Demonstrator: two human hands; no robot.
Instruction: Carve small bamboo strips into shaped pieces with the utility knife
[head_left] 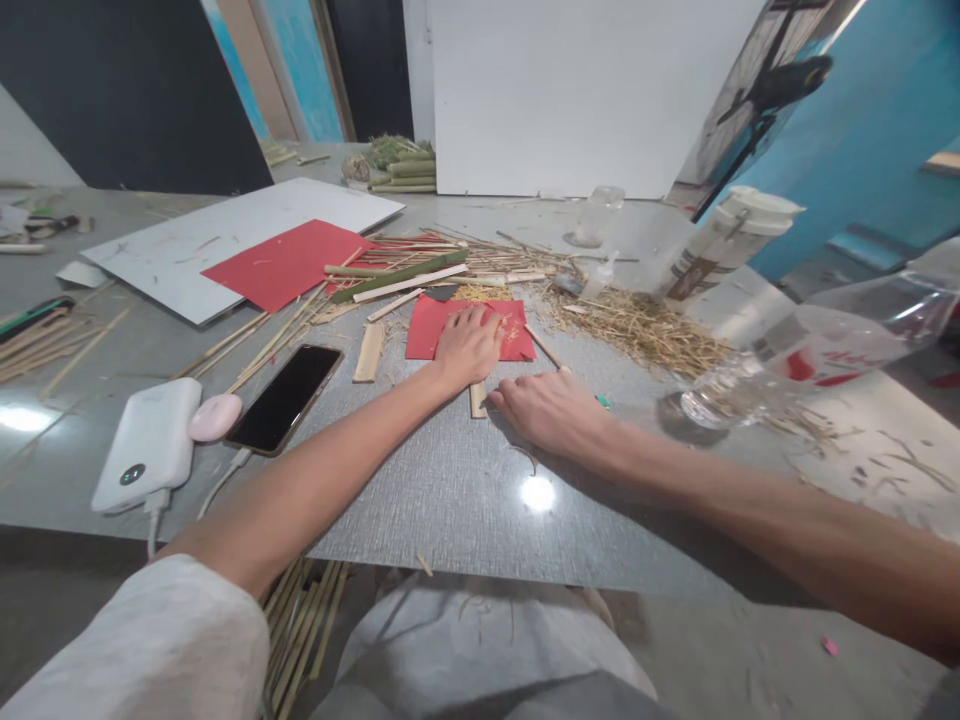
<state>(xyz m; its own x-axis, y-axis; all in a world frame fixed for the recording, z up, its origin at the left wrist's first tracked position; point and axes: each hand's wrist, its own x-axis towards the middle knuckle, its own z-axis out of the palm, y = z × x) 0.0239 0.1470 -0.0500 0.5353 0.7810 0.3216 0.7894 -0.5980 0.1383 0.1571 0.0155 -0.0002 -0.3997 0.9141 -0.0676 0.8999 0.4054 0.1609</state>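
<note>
My left hand (471,345) lies flat with its fingers stretched over a small red sheet (421,330), which has yellow straw bits on it. A short flat wooden strip (478,402) pokes out below that hand. Just to the right, my right hand (551,408) is closed low over the table, its fingertips beside the strip. A small green end (602,401) shows behind the right hand; what the fingers grip is mostly hidden. A thin stick (546,346) runs between the red sheet and the right hand. Left of the sheet lies another flat wooden piece (368,352).
A phone (285,398) and a white power bank (146,445) lie on the left. Behind are a larger red sheet (289,262), a white board (165,250) and a pile of sticks (420,270). To the right are chopped straw (637,325), a plastic bottle (817,345) and a lidded container (727,245).
</note>
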